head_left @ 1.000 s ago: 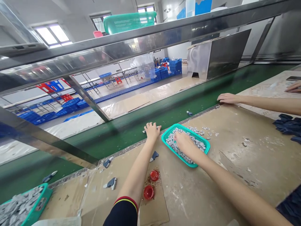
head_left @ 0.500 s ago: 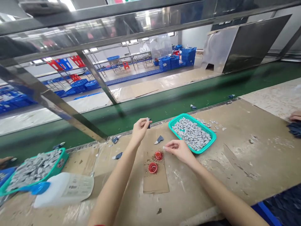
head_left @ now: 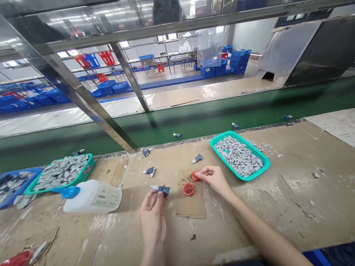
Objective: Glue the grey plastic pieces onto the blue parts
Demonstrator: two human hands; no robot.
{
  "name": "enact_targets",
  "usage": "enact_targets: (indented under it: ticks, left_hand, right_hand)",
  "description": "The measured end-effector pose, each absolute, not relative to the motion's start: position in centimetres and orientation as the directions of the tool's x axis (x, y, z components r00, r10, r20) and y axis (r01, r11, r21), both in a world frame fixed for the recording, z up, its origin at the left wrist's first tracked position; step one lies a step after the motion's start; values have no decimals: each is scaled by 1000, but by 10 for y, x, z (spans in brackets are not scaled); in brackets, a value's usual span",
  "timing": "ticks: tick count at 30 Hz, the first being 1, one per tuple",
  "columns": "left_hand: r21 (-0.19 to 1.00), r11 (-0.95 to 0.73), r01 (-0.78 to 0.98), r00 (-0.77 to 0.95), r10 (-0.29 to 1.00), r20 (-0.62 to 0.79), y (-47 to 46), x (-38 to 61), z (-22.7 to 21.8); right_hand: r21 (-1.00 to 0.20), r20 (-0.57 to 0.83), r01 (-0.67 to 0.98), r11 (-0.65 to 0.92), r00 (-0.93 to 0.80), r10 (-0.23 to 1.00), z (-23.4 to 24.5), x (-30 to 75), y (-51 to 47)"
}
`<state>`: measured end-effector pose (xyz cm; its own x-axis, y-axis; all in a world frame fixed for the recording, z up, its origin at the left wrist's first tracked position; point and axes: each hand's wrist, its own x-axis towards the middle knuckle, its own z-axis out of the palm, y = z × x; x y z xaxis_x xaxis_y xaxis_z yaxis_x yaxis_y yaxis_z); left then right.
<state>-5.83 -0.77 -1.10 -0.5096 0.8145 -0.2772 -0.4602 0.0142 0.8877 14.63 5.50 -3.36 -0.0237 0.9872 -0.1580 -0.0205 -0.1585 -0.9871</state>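
Left fingers pinch a blue plastic wedge (matte); right fingers, pressed together, touch a red cap.

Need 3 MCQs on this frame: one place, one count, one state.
1. Where is the white bottle?
A) On the green belt
B) In the teal basket
C) Left of the cardboard

2. How many red caps are on the cardboard?
A) One
B) Two
C) Four

3. What is the left hand doing?
A) Holding a small grey-and-navy piece
B) Lying flat on the table
C) Reaching into the teal basket

1 C: the bottle lies on its side left of the cardboard.
2 B: two show, one touched by the right hand.
3 A: the piece is held in its fingers.
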Motion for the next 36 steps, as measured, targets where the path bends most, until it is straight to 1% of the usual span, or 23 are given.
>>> enact_targets:
  ticks: [3,7,9,13,15,17,21,26,32,36]
  left_hand:
    - [871,46,-489,-450,842,-297,-6,-49,-12]
    - [881,49,-471,-408,873,-267,-1,-39,-10]
    - [898,52,-436,-404,881,-247,1,-34,-10]
    - [932,49,-360,-404,892,-203,1,-23,-14]
    - [940,52,-337,-387,903,-189,2,-17,-14]
    - [947,54,-316,-365,915,-174,2,-12,-12]
    - [959,48,-281,-312,940,-139,2,-4,-6]
    - [966,34,-257,-281,954,-108,1,1,-1]
    - [974,23,-227,-280,956,-88,0,5,0]
    - [986,18,-166,-210,976,-53,0,6,1]
  right_hand:
    - [-982,-185,-21,-186,-21,982,-33,144,55]
    - [-972,-232,-37,-233,-20,972,-33,145,56]
    - [-959,-268,-86,-269,-30,963,-33,148,56]
    - [-901,-341,-245,-357,-104,934,-21,158,51]
    - [-874,-351,-303,-379,-142,925,-11,162,45]
    - [-872,-336,-322,-368,-153,929,-1,162,38]
    - [-907,-280,-278,-315,-159,947,12,158,27]
    - [-937,-226,-224,-268,-199,954,13,154,23]
    - [-946,-242,-151,-287,-261,935,5,155,24]
    - [-930,-287,-109,-352,-381,879,5,164,25]
